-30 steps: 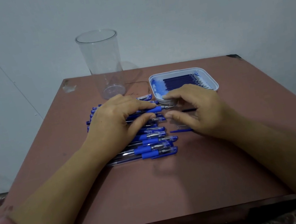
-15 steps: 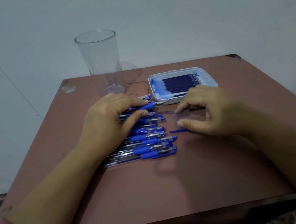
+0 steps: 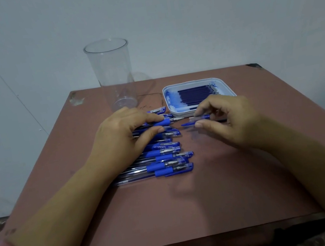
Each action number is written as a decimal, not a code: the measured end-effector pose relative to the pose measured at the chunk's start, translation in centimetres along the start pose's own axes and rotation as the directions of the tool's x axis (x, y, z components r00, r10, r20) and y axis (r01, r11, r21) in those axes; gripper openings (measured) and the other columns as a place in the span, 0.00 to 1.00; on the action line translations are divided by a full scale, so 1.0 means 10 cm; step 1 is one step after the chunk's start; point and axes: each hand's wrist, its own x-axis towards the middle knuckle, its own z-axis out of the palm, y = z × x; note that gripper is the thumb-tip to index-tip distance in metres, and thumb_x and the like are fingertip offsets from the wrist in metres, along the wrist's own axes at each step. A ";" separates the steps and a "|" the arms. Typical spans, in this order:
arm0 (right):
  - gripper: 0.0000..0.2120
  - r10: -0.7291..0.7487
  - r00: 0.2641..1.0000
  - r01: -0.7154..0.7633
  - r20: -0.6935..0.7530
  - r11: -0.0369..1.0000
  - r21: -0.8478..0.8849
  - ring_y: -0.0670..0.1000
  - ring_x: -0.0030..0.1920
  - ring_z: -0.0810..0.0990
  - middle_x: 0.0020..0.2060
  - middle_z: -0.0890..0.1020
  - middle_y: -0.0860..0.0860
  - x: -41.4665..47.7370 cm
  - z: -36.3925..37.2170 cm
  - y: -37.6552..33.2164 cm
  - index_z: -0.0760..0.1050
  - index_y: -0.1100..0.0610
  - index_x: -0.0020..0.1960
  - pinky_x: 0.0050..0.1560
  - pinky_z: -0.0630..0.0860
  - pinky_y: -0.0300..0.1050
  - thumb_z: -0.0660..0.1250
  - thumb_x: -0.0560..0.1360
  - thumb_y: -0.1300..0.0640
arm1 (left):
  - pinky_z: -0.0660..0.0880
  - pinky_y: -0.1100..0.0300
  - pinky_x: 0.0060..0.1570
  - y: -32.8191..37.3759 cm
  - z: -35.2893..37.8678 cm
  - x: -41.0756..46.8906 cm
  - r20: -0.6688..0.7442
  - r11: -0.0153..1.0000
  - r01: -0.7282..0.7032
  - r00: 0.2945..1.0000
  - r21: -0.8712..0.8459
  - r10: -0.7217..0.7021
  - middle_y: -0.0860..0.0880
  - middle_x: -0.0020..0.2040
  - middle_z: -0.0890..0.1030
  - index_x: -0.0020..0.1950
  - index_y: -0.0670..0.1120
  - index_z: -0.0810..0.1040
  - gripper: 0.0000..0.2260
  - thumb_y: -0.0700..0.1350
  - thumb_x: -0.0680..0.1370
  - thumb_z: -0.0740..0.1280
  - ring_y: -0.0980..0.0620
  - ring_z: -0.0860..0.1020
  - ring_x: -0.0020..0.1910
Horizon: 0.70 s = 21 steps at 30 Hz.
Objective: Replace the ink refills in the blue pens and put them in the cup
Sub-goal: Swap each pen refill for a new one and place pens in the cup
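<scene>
Sitting between right hand [image 3: 231,121] thumb and forefinger: pen cap [image 3: 199,118].

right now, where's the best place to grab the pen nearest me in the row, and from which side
Pinch the nearest pen across its clear barrel, coming from above on your side. It lies flat, left to right, at the front edge of the row, so that side is free, while the next pen lies close against its far side.
</scene>
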 end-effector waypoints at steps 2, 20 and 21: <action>0.08 -0.004 1.000 0.004 -0.007 1.000 0.011 0.47 0.41 0.76 0.41 0.80 0.47 0.01 0.05 0.00 0.76 0.45 0.49 0.42 0.72 0.31 0.73 0.73 0.53 | 0.76 0.57 0.44 0.01 0.01 0.00 0.007 1.000 0.000 1.000 -0.007 0.000 0.59 0.45 0.82 0.54 0.53 0.85 0.11 0.55 0.76 0.70 0.56 0.78 0.43; 0.09 -0.071 0.985 0.094 -0.157 0.985 0.146 0.45 0.40 0.80 0.40 0.82 0.47 0.05 0.28 -0.08 0.78 0.46 0.50 0.43 0.79 0.46 0.73 0.72 0.55 | 0.73 0.61 0.42 0.09 0.10 0.00 -0.057 0.996 -0.090 0.994 0.007 0.090 0.53 0.43 0.83 0.51 0.47 0.85 0.09 0.50 0.76 0.70 0.55 0.75 0.40; 0.09 -0.074 0.984 0.099 -0.163 0.984 0.148 0.46 0.40 0.81 0.40 0.82 0.47 0.05 0.29 -0.09 0.79 0.46 0.50 0.43 0.79 0.46 0.73 0.72 0.55 | 0.74 0.60 0.41 0.09 0.10 0.00 -0.060 0.995 -0.097 0.993 0.010 0.097 0.53 0.43 0.83 0.51 0.47 0.85 0.09 0.50 0.76 0.70 0.54 0.76 0.39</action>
